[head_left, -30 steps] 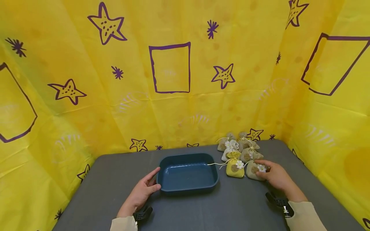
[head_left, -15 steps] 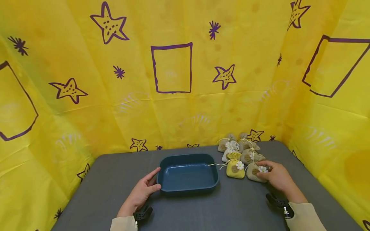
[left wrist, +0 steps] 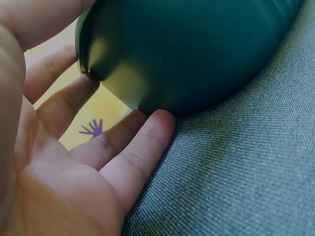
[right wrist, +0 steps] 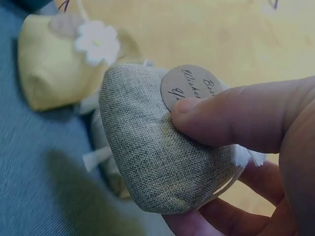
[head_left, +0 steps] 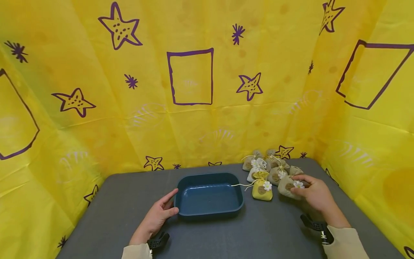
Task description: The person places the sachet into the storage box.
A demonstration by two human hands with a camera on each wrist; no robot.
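Fingers [right wrist: 268, 179] and thumb [right wrist: 236, 115] of the right hand [head_left: 315, 194] are pinching one grey-beige pouch [head_left: 289, 187], the thumb partly covering its one round label [right wrist: 186, 81]. Five other pouches are sitting close by at the table's right side: one yellow pouch [head_left: 261, 194], one white pouch [head_left: 253, 176] and three grey-beige ones [head_left: 274, 176], partly overlapping. Farther left, one blue tray [head_left: 210, 215] is standing on the grey table [head_left: 226, 239]. Spread and nearly straight, the left hand's [head_left: 156, 214] fingers are touching the tray's left end. One pale cord [head_left: 242, 185] is running from the yellow pouch across the tray's right rim. Two black straps [head_left: 157, 241] are circling the wrists, one on each.
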